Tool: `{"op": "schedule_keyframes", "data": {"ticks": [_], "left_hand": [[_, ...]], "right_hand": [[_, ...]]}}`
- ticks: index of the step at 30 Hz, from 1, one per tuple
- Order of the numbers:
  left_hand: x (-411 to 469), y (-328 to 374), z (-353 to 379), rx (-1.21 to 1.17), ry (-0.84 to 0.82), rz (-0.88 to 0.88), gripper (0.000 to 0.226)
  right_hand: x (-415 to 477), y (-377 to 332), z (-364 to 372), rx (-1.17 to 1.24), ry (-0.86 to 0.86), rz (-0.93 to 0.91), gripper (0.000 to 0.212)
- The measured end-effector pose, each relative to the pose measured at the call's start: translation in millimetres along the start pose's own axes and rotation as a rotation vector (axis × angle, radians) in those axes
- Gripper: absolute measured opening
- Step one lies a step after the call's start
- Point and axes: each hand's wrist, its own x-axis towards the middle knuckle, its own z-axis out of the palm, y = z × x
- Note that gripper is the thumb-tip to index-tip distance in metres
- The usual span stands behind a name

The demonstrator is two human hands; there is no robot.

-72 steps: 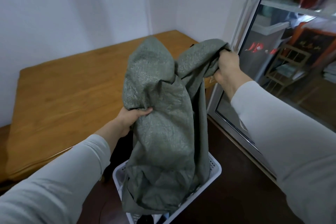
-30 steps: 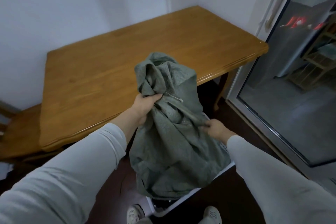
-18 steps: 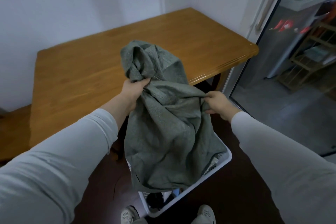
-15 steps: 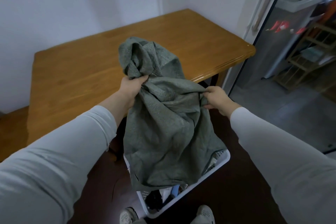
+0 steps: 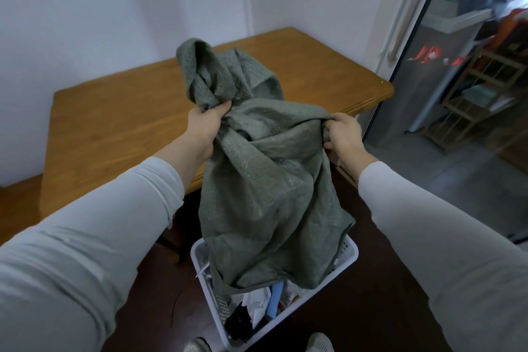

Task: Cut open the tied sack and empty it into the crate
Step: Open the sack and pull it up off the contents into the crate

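Left hand [image 5: 204, 126] and right hand [image 5: 344, 131] each clutch bunched folds of the limp grey-green woven sack [image 5: 268, 197], hanging below them into the white perforated plastic crate [image 5: 351, 251]. A higher lift and shake, mouth kept over the crate, should clear it.

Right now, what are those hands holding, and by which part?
Both grip the grey-green woven sack: left hand bunches its upper folds, right hand pinches a side fold.

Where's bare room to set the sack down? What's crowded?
Free: the wooden table top, bare from the wall to its front edge, left of the sack; the dark floor between the crate and the glass door. Crowded: the crate, holding loose items, with the sack's mouth hanging over it. Left hand and right hand grip the sack.
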Motion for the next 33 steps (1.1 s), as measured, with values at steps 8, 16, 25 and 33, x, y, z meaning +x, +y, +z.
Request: {"op": "schedule_keyframes", "data": {"ticks": [8, 16, 25, 33], "left_hand": [[-6, -17, -9, -0.061, 0.026, -0.098, 0.048], [-10, -30, -24, -0.003, -0.129, -0.164, 0.029], [-11, -21, -47, -0.003, -0.126, -0.182, 0.031], [-19, -22, -49, -0.059, -0.223, -0.201, 0.038]], "right_hand": [[-10, 3, 3, -0.069, 0.041, -0.126, 0.029], [-23, 8, 4, -0.147, -0.003, -0.176, 0.029], [-30, 18, 7, -0.29, -0.293, -0.023, 0.017], [-36, 1, 41, -0.348, -0.538, -0.17, 0.087]]}}
